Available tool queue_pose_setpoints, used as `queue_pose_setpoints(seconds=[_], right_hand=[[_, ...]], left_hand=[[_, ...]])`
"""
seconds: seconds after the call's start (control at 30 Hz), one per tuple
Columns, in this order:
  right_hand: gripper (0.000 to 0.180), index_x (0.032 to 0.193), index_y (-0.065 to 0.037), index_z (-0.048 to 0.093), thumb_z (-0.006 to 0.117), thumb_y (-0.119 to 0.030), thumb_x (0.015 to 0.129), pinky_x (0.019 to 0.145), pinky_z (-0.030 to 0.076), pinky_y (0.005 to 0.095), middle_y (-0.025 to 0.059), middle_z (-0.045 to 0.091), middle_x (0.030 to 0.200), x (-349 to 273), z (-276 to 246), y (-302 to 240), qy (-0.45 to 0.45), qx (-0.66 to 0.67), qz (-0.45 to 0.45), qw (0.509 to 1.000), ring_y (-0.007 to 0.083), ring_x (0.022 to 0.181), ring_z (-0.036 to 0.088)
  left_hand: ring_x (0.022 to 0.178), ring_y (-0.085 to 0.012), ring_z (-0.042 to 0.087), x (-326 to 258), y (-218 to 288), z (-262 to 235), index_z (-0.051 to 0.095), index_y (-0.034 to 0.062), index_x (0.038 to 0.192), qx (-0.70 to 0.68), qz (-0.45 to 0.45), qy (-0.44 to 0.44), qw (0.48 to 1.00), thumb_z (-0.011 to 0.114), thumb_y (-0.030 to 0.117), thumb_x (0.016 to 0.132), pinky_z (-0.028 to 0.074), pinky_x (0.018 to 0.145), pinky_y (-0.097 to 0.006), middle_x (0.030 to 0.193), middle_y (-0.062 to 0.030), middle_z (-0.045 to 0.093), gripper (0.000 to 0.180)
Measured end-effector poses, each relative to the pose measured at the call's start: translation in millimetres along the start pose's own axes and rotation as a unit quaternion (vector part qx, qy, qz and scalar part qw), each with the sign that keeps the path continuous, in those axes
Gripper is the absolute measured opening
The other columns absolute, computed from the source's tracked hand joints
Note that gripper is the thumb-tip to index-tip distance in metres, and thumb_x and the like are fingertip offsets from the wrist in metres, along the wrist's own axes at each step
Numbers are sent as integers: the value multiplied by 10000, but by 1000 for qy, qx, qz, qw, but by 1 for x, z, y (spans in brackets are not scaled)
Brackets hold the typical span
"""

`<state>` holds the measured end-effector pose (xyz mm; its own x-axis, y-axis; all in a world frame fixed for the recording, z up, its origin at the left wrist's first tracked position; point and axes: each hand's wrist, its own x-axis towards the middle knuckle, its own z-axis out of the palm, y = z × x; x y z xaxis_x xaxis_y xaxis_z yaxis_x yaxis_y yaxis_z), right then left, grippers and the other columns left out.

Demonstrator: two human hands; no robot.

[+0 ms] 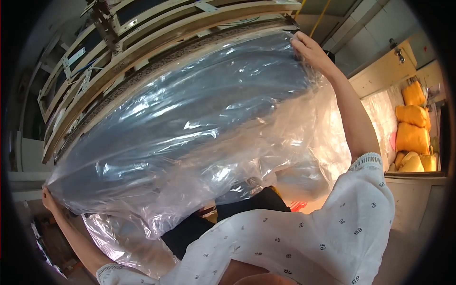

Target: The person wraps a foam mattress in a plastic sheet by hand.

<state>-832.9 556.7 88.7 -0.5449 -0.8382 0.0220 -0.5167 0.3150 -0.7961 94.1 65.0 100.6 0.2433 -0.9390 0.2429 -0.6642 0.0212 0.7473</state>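
Between both sets of curled fingers sits the dark panel (190, 114): right hand (306, 50) and left hand (47, 197) each pinch the clear plastic bag (228, 156). Thin film could tear or slip, I'd guess.

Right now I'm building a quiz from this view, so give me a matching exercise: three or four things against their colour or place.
Things:
1. plastic sheet
2. bags
3. left hand
4. right hand

Descriptions:
a. yellow, stacked at the far right
b. grips the sheet's lower left corner
c. clear, over a dark panel
d. grips the sheet's upper right corner

Pairs: 1-c, 2-a, 3-b, 4-d
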Motion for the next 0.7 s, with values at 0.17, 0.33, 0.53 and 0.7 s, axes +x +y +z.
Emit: queue_pose_setpoints(seconds=[0.17,0.33,0.53,0.7], right_hand=[[272,768,-89,374,462,-296,921,613,292,207,-51,306,719,-58,4,-68,-39,62,-86,994,59,675,299],[224,794,-73,410,486,-245,918,638,297,197,-51,333,748,-106,9,-123,-62,76,-114,989,50,706,315],[167,794,-50,494,541,-188,875,618,322,212,-42,383,751,-125,34,-184,-166,66,-240,954,51,701,371],[114,870,-94,607,589,-99,758,625,437,317,51,556,770,-107,32,-123,-9,-285,-324,902,216,726,567]], left_hand=[[1071,-276,527,-111,135,81,526,-8,1170,185,370,82,907,588,173,829,388,925,-347,1151,-177,559,392],[1016,-177,548,-394,390,227,536,95,1183,-168,286,-329,884,673,211,774,463,776,-283,1155,-64,546,447],[806,-106,508,-479,429,237,590,27,949,-324,376,-410,765,650,157,793,412,672,-217,876,-13,548,212],[665,-39,419,-472,353,183,603,34,831,-343,207,-404,822,592,95,832,331,590,-180,750,39,483,62]])
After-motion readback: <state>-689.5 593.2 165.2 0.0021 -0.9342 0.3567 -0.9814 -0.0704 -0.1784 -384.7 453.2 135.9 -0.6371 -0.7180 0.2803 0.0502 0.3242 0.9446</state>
